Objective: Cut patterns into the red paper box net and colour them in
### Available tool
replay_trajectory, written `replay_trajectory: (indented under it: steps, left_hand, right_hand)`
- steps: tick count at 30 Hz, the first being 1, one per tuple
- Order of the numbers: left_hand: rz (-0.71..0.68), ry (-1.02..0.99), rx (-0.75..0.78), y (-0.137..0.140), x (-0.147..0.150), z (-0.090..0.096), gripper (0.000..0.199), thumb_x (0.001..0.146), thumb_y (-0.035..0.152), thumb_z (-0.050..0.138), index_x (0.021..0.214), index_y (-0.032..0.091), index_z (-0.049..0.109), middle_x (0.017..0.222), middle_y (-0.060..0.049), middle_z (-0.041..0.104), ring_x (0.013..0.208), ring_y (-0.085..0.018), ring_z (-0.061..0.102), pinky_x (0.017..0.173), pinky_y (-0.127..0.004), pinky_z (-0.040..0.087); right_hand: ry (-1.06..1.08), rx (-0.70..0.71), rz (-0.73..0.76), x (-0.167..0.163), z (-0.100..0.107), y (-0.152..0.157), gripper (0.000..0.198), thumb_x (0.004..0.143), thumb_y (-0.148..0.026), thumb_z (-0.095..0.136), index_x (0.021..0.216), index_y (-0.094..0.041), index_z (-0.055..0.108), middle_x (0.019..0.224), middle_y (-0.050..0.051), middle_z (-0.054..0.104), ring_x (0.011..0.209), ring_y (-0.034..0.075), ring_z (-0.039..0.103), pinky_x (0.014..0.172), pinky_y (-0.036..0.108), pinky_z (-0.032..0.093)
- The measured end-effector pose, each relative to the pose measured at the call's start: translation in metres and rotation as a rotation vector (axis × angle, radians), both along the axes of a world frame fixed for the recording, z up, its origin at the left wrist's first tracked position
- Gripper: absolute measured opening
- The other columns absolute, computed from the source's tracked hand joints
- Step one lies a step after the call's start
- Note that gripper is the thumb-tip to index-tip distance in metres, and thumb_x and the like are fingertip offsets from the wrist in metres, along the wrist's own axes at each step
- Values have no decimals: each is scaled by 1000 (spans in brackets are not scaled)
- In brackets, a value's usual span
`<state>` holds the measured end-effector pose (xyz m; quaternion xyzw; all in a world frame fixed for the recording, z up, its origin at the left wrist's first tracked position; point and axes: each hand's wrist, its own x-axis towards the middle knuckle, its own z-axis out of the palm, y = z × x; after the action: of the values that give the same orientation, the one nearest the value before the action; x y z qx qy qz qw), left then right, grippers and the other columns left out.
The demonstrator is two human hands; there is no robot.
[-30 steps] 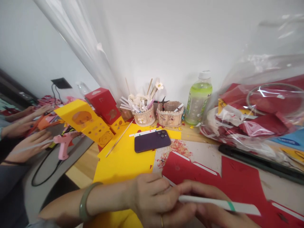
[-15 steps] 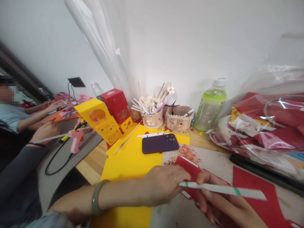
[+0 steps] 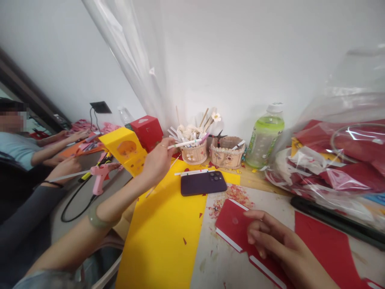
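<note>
The left hand (image 3: 158, 161) pinches a strip (image 3: 187, 143) before the tub (image 3: 195, 155), whose crowding could snag it, while the half-open, seemingly empty right hand (image 3: 284, 242) might skew the card (image 3: 230, 220) beneath.

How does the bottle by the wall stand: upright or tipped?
Upright: the bottle has its white cap on top, base on the table.
</note>
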<state>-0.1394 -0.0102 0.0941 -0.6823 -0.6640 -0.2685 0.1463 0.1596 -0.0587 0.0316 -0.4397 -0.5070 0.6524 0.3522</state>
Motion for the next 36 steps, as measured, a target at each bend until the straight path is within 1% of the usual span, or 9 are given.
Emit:
replay_trajectory:
  steps: [2, 5, 14, 19, 22, 24, 26, 30, 36]
  left_hand:
    - [41, 29, 17, 6, -4, 12, 24, 93, 25, 33, 108, 18, 51, 96, -7, 61, 87, -22, 58, 74, -33, 46]
    - [55, 103, 36, 14, -6, 21, 23, 93, 25, 33, 99, 18, 55, 95, -7, 58, 92, -23, 55, 77, -33, 45]
    - [29, 254, -9, 38, -2, 40, 21, 95, 25, 38, 103, 19, 57, 101, -6, 57, 97, -21, 54, 82, -35, 45]
    - [-47, 316, -159, 56, 2, 35, 24, 90, 30, 54, 108, 14, 56, 109, -8, 57, 94, -20, 58, 81, -40, 50]
    - [-73, 323, -187, 59, 10, 26, 25, 92, 26, 51, 115, 18, 54, 117, -7, 55, 106, -20, 54, 87, -37, 48]
    - [-47, 311, -164, 59, 14, 24, 29, 95, 23, 44, 123, 21, 48, 125, -7, 51, 115, -19, 48, 91, -33, 45]
    - [5, 305, -158, 60, 14, 25, 30, 96, 24, 41, 124, 20, 46, 126, -8, 49, 114, -20, 48, 91, -35, 45]
    - [78, 352, -283, 70, 8, 34, 28, 91, 31, 53, 114, 16, 53, 115, -9, 54, 98, -21, 57, 83, -41, 49]
    - [129, 426, -494, 95, 15, 50, 30, 90, 31, 54, 115, 15, 52, 115, -9, 54, 98, -21, 57, 82, -40, 50]
  right_hand:
    - [-24, 13, 25, -1, 0, -1, 36, 70, -47, 66, 91, -19, 61, 60, -2, 56, 49, 12, 47, 51, 26, 37]
    - [-62, 18, 53, -1, 1, -3, 33, 70, -47, 66, 88, -19, 61, 61, -2, 57, 52, 13, 50, 52, 26, 37]
    - [-63, 22, 101, -1, -2, -4, 24, 73, -41, 66, 83, -20, 62, 61, -2, 58, 56, 13, 51, 54, 25, 37]
    - [-53, 27, 139, 1, -6, -2, 22, 74, -40, 65, 80, -19, 62, 61, -2, 57, 56, 12, 48, 55, 25, 35]
    - [-98, 25, 196, 3, -6, 1, 24, 76, -42, 63, 82, -19, 61, 65, -2, 58, 60, 13, 50, 58, 26, 38]
    - [-107, 17, 236, 5, -7, 3, 26, 76, -44, 63, 84, -20, 60, 66, -1, 58, 61, 13, 51, 59, 26, 38]
    - [-100, 15, 254, 6, -8, 5, 28, 75, -46, 64, 83, -20, 60, 65, -2, 57, 60, 13, 50, 57, 25, 38]
    - [-114, 18, 253, 5, -8, 5, 28, 73, -47, 65, 80, -21, 61, 63, -2, 57, 58, 13, 50, 56, 25, 39]
    - [-123, 44, 222, 2, -9, 3, 27, 72, -47, 64, 77, -21, 60, 61, -2, 55, 55, 12, 49, 54, 25, 40]
